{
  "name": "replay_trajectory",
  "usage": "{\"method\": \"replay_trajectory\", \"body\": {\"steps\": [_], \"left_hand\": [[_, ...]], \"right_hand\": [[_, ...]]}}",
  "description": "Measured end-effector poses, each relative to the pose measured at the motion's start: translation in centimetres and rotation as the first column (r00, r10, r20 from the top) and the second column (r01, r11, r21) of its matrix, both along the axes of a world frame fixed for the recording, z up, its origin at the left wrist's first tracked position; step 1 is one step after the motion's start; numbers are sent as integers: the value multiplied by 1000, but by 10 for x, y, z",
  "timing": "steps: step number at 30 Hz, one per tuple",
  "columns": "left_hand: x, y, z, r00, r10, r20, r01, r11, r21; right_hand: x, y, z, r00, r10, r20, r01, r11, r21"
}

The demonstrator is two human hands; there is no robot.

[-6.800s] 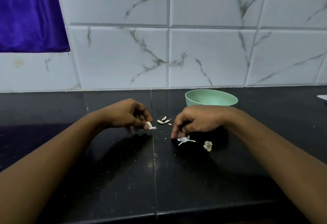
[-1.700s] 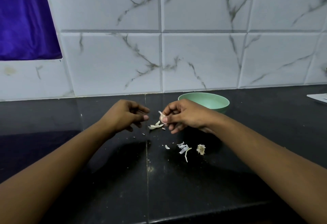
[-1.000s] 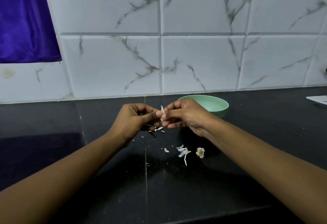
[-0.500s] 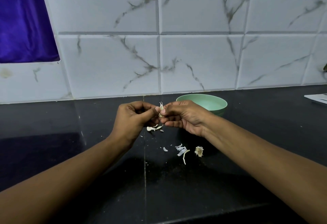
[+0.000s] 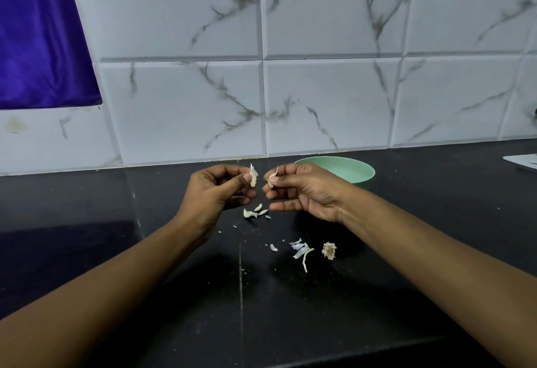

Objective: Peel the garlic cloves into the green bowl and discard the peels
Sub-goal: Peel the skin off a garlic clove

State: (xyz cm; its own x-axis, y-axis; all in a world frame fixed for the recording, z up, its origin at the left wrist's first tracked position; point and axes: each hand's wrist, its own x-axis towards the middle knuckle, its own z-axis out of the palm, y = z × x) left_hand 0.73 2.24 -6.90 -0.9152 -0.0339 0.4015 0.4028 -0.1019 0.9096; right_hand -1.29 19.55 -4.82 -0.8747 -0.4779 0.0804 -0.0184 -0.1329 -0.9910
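The small pale garlic clove (image 5: 272, 178) was pinched between the thumb and forefinger of our right hand (image 5: 302, 190). It was held up above the counter just in front of the bowl, with a wisp of skin still standing off its top.

The glossy black stone counter (image 5: 174, 280) carried everything. The round pale green bowl (image 5: 361, 176) stood behind the right hand, near the tiled wall, and we could not see whether it held any cloves. Our left hand (image 5: 215, 190) had its fingers curled, thumb and forefinger holding a curled white strip of peel (image 5: 253, 176) a small gap away from the clove. Loose peels (image 5: 255, 212) lay under the hands. Nearer us were more flat peel scraps (image 5: 300, 250) and, just beside them, a dry root tuft (image 5: 329, 250).

We judged the fingertip hold to be the weak point. A bare clove is likely slick, so it could slip and land among the scraps instead of in the bowl. If the leftover wisp was not picked off, it would go into the bowl with the clove. The strip of peel was light and could drift there too if we let it go carelessly.

Half a second before, our fingertips had met around the clove. By this moment the hands had drawn apart and the strip had come away in the left. The bowl and the scraps lay as they had.
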Motion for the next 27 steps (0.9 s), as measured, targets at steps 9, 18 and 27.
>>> {"method": "replay_trajectory", "body": {"steps": [9,18,27], "left_hand": [[-4,-8,0,997,8,82,-2,997,-75],[-8,-11,-5,988,31,151,-16,994,-104],[-9,-10,-8,978,33,205,-6,991,-131]], "right_hand": [[-9,-11,-23,857,-76,-509,361,794,490],[-20,-12,-30,819,-100,-566,435,751,497],[-14,-8,-24,778,-99,-621,508,681,528]]}}
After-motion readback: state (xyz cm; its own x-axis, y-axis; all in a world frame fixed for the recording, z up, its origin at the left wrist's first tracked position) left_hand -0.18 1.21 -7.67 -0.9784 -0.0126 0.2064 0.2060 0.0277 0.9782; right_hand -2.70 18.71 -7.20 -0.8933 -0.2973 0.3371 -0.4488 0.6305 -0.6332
